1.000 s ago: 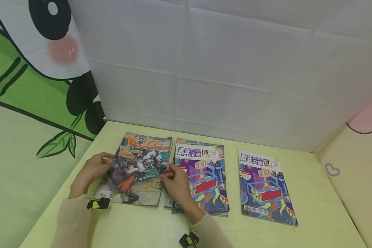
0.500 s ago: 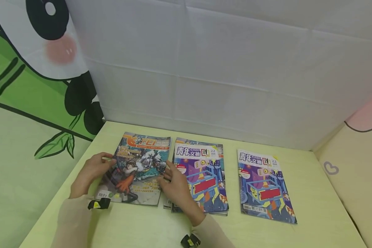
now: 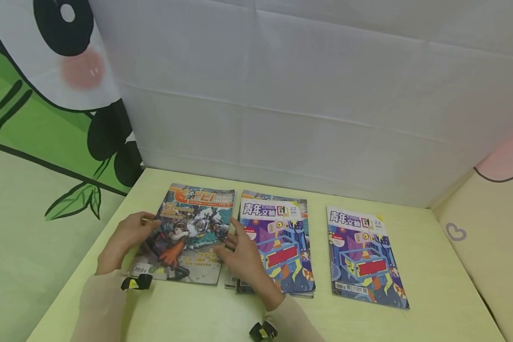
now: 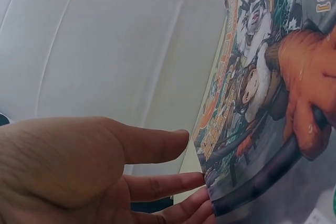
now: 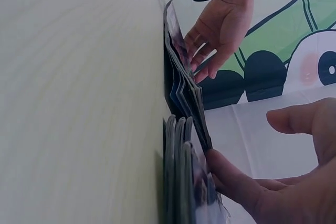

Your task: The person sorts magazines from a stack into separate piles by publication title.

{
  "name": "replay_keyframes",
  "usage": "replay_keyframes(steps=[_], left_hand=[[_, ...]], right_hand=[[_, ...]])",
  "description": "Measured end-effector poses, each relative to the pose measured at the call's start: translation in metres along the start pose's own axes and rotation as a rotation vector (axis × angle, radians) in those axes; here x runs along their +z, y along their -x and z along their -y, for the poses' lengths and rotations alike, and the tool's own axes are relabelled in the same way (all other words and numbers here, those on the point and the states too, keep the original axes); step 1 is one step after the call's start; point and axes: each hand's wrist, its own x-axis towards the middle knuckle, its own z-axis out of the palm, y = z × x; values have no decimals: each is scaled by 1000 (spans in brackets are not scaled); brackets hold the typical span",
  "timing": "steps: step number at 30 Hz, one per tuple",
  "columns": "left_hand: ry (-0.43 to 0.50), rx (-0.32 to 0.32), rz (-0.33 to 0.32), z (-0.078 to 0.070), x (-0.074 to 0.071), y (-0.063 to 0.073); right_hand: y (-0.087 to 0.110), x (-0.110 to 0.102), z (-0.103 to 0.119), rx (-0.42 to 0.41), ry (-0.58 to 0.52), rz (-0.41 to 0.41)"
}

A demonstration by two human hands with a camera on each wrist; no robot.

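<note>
A comic-style magazine [image 3: 192, 237] with an orange title lies on the left of the table, on top of others whose edges [image 5: 181, 77] show in the right wrist view. At its left edge is my left hand [image 3: 130, 233], fingertips touching the side and thumb apart from the cover, as the left wrist view [image 4: 68, 166] also shows. My right hand [image 3: 244, 251] stands at the right edge, between this pile and the middle one. Its fingers [image 5: 226, 174] touch the edge, while the thumb [image 5: 294, 118] is raised away from the paper.
In the middle, a second pile has a purple magazine [image 3: 282, 256] on top and partly covers other magazines. Another purple magazine [image 3: 365, 261] lies apart to the right. White cloth [image 3: 303, 95] hangs behind the yellow table [image 3: 188, 313].
My right thumb has lifted away from the magazine's right edge and the right hand has opened out slightly leftward. My left hand and the magazines have hardly moved.
</note>
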Motion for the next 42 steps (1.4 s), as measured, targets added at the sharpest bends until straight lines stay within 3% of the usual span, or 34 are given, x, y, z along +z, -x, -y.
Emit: replay_keyframes(steps=[6, 12, 17, 23, 29, 36, 42], left_hand=[[-3, 6, -3, 1, 2, -1], [8, 28, -16, 0, 2, -1], [38, 62, -69, -6, 5, 0], [54, 124, -132, -22, 14, 4], [136, 172, -124, -42, 24, 12], [214, 243, -111, -63, 37, 15], [253, 309, -122, -79, 50, 19]], right_hand=[[2, -1, 3, -5, -21, 17], [4, 0, 8, -18, 44, 25], [3, -3, 8, -23, -41, 10], [3, -16, 13, -121, -108, -49], [3, -30, 19, -186, -149, -113], [4, -50, 24, -216, -86, -172], [16, -81, 20, -237, -37, -209]])
